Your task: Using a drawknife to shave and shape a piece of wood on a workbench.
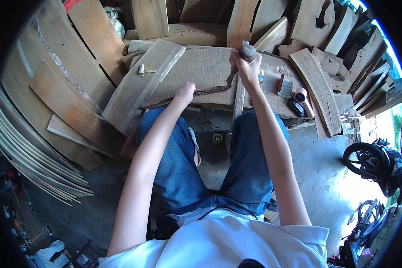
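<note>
Right hand (245, 64): fingers are wrapping round knob-ended tool (249, 52), dark blade (231, 77) angling down below them toward rough-edged wood strip (212, 90). Left hand (185, 92): fingers are curling tightly on strip. Table (201, 67) is lying beneath and ahead of both. Pale wood bits (141, 69) are resting on plank (131, 94) left of left fingers. Boards (150, 18) are standing farthest ahead.

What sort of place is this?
Probably a small woodworking shop: rough boards lean upright at the left and far side, a wooden work surface stands before the person, and they grip a round-ended hand tool.
</note>
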The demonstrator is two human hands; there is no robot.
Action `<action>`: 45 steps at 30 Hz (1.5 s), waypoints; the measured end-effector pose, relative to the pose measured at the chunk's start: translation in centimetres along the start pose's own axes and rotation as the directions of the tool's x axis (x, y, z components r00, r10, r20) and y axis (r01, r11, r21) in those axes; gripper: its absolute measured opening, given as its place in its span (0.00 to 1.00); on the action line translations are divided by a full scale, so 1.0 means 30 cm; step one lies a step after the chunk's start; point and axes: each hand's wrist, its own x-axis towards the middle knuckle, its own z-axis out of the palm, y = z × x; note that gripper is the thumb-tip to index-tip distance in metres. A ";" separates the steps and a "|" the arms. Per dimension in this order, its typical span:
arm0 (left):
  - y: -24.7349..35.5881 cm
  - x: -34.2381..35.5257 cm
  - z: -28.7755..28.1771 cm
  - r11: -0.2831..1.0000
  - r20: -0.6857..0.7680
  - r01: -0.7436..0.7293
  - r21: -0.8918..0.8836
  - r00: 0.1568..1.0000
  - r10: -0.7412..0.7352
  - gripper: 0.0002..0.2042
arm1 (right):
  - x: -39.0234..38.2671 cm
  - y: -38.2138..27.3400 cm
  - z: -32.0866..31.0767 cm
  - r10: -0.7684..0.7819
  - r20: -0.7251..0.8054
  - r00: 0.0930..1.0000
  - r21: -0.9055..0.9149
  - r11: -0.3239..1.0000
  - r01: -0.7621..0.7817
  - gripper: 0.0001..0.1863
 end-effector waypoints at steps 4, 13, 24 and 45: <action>0.011 0.009 0.000 1.000 0.004 0.022 -0.012 1.000 -0.022 0.16 | 0.001 0.033 0.002 0.007 0.019 1.000 -0.010 1.000 -0.007 0.11; -0.046 -0.036 0.010 0.999 0.002 0.036 -0.021 0.999 -0.036 0.15 | -0.021 0.051 0.046 0.015 0.024 1.000 0.058 0.998 -0.017 0.10; 0.055 0.075 -0.016 0.978 0.100 0.171 0.117 0.978 -0.183 0.10 | -0.057 -0.004 0.001 0.007 -0.027 1.000 -0.030 1.000 -0.008 0.10; 0.214 0.124 0.086 0.841 0.235 0.207 0.500 0.902 -0.362 0.11 | -0.181 0.003 -0.028 0.084 -0.270 0.959 0.034 0.996 -0.077 0.05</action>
